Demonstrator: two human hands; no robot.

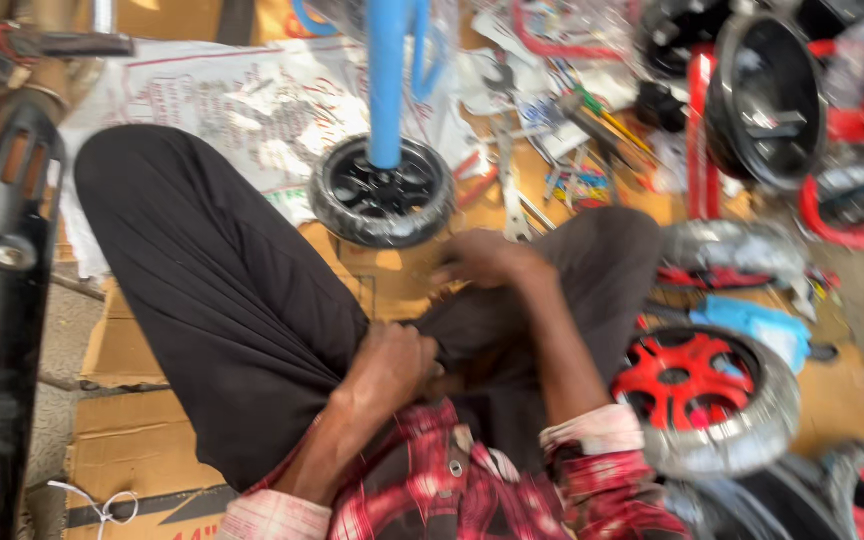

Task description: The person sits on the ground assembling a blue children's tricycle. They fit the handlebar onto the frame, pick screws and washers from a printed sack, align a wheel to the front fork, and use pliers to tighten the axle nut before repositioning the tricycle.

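Cardboard floor; left hand on trousers, right hand near black wheel

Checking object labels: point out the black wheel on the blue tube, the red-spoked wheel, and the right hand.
black wheel (382,192), head view, hub.
red-spoked wheel (687,378), head view, red spokes.
right hand (482,260), head view, back of hand.

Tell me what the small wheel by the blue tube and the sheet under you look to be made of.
Small black wheel: seemingly moulded plastic hub with a glossy rubber or plastic tyre, judging by the sheen; blur leaves it open. Blue tube: likely painted metal, smooth and evenly coloured. Sheet: brown corrugated cardboard, matte, with flap edges and folds showing.
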